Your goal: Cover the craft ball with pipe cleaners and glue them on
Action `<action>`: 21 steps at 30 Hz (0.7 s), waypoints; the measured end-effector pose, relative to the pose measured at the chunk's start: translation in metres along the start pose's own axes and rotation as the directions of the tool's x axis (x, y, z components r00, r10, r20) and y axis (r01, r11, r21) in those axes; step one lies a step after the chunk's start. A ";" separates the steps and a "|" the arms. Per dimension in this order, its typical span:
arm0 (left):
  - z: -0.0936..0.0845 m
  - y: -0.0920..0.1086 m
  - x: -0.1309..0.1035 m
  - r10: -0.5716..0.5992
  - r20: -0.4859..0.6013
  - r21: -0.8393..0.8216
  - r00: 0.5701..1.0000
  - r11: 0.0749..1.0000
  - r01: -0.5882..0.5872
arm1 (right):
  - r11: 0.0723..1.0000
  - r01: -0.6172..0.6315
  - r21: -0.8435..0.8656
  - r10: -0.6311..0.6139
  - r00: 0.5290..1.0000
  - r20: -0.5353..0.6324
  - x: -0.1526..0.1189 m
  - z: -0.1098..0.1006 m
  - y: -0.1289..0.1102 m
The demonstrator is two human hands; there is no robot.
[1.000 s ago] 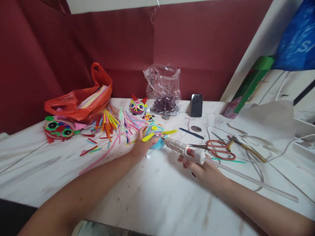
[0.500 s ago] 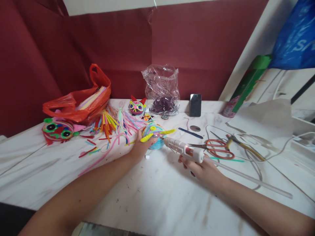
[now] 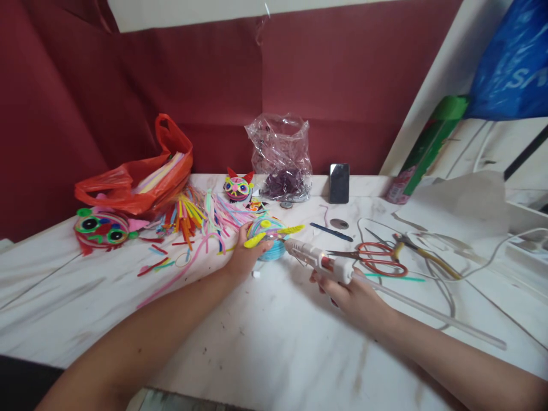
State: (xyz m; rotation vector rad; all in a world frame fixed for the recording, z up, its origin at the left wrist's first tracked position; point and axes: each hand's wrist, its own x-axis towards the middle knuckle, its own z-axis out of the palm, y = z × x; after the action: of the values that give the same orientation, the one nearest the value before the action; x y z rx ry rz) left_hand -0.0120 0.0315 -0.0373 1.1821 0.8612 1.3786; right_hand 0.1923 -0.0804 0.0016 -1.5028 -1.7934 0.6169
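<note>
My left hand (image 3: 248, 248) is closed around the left side of a light blue ball-shaped craft (image 3: 273, 252) that looks wound from pipe cleaners, with yellow pieces (image 3: 291, 230) across its front. In my right hand (image 3: 338, 290) is a white hot glue gun (image 3: 314, 258), a long clear glue stick (image 3: 436, 305) reaching out of its back. Its nozzle points left, at or very near the yellow piece; whether it touches I cannot tell. A small white bit (image 3: 256, 274) lies on the marble-patterned table below the ball.
Red-handled scissors (image 3: 381, 260), pliers (image 3: 430, 262) and a cord lie to the right. Behind are a phone (image 3: 339, 184) and a clear bag (image 3: 282, 160). On the left are a red bag (image 3: 124, 185), loose pipe cleaners (image 3: 188, 217) and finished-looking face crafts (image 3: 103, 228), (image 3: 238, 187).
Almost nothing differs. The view has shifted very slightly, and both hands keep the same hold on the ball and the glue gun.
</note>
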 end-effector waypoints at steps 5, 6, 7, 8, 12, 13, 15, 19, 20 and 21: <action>-0.001 0.000 0.001 0.016 0.014 0.022 1.000 1.000 -0.016 | 1.000 0.000 -0.006 0.000 1.000 -0.006 0.000 0.001 0.002; -0.001 0.000 0.001 0.018 0.017 0.025 1.000 1.000 -0.018 | 1.000 0.004 -0.009 -0.004 1.000 -0.003 0.000 0.001 0.002; -0.001 0.001 0.000 0.017 0.019 0.026 1.000 1.000 -0.017 | 1.000 0.006 -0.011 -0.006 1.000 0.000 0.000 0.002 0.002; -0.001 0.001 0.000 0.013 0.018 0.025 1.000 1.000 -0.013 | 1.000 0.006 -0.011 -0.006 1.000 0.002 0.000 0.002 0.002; 0.000 0.003 -0.001 -0.009 0.009 0.001 1.000 1.000 0.009 | 1.000 -0.009 0.000 0.009 1.000 0.002 0.000 0.001 0.002; 0.000 0.003 -0.001 -0.010 0.008 -0.004 1.000 1.000 0.010 | 1.000 -0.015 0.003 0.015 1.000 0.001 0.000 0.001 0.002; 0.000 0.002 -0.001 -0.009 0.007 -0.001 1.000 1.000 0.009 | 1.000 -0.022 0.004 0.022 1.000 -0.003 0.000 0.000 0.001; -0.001 0.003 -0.001 -0.012 0.002 0.024 1.000 1.000 0.012 | 1.000 -0.031 -0.002 0.031 0.999 -0.011 0.000 0.000 0.001; 0.000 0.004 -0.002 -0.013 0.004 0.023 1.000 1.000 0.013 | 0.999 -0.032 -0.007 0.031 0.999 -0.012 -0.001 0.001 0.002; 0.000 0.005 -0.002 -0.015 0.007 0.021 1.000 1.000 0.015 | 0.999 -0.033 -0.011 0.033 0.999 -0.013 -0.001 0.001 0.003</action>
State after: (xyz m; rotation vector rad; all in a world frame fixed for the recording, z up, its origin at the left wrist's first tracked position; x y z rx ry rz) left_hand -0.0131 0.0283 -0.0333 1.1936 0.8795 1.3557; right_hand 0.1934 -0.0804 -0.0010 -1.5436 -1.7683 0.6127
